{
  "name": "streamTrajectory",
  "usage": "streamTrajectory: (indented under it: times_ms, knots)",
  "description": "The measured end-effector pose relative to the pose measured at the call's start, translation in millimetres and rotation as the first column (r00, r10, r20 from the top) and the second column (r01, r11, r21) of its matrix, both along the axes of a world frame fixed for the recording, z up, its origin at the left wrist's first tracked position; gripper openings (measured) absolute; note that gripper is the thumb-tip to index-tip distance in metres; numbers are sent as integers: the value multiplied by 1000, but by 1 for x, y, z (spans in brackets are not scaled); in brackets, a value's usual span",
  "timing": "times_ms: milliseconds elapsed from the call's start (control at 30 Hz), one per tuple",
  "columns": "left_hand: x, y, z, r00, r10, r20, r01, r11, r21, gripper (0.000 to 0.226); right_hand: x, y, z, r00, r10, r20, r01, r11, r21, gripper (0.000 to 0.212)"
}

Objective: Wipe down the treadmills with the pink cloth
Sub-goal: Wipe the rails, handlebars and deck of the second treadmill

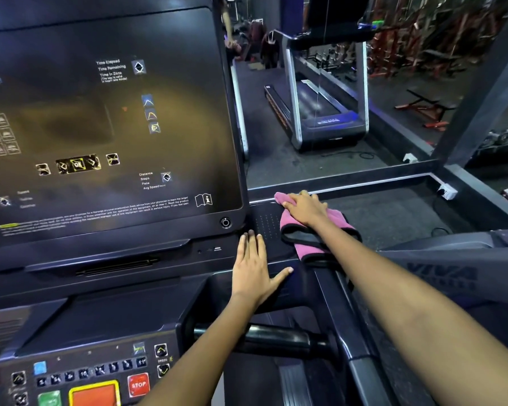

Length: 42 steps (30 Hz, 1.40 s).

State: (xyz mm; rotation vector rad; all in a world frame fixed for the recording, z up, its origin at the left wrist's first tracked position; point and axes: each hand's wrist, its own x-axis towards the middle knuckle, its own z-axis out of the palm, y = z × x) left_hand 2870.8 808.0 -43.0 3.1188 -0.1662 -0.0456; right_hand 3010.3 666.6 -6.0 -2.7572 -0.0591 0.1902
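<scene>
A dark treadmill console (106,118) fills the left half of the head view, its big screen off. The pink cloth (313,247) with a black edge lies on the console's right shoulder, next to a dotted speaker patch. My right hand (304,208) lies flat on the cloth and presses it down with straight fingers. To the left of the cloth, my left hand (254,271) rests flat on the dark console top, fingers spread, thumb pointing right.
A button panel with a red STOP key (138,385) sits at the lower left. A black handlebar (276,336) crosses below my left arm. A mirror ahead reflects a second treadmill (320,106) and red gym racks (423,33). A white socket (447,191) sits on the ledge.
</scene>
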Motion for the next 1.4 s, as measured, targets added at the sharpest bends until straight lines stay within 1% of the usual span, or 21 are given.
streamTrajectory:
  times_ms: [133,267,367,467,633,800,1000,1167,1267,1400]
  knots:
    - [0,3,-1,1000,-7,25,7,1000,13,107,-17,-11,-6,999,35,33,-35,999,1,43]
    - [2,2,1,997,39,67,-40,999,12,111,-51,-30,-12,998,55,38,-56,998,26,48]
    - [0,2,0,993,14,121,-20,999,48,117,-84,-38,-14,996,64,60,-65,998,4,46]
    - [-5,1,1,993,-13,116,3,996,87,120,-108,-46,-22,993,83,86,-79,996,-49,42]
    - [-4,3,6,994,-22,110,13,997,82,123,-85,-37,-12,999,9,51,-10,1000,24,41]
    - [-8,9,11,995,-66,75,60,995,83,114,-70,-28,-9,999,-19,39,17,999,30,41]
    - [-11,12,14,997,-68,45,63,992,107,115,-112,-43,-13,998,41,38,-43,998,49,43]
    - [-11,8,13,997,-70,24,67,992,106,114,-163,-68,-22,994,100,55,-101,995,21,39]
    - [-9,9,14,997,-78,9,76,989,124,115,-162,-66,-23,995,58,82,-61,998,35,38]
    - [-9,11,17,995,-94,11,92,984,151,114,-132,-39,-14,993,-48,105,43,998,48,36]
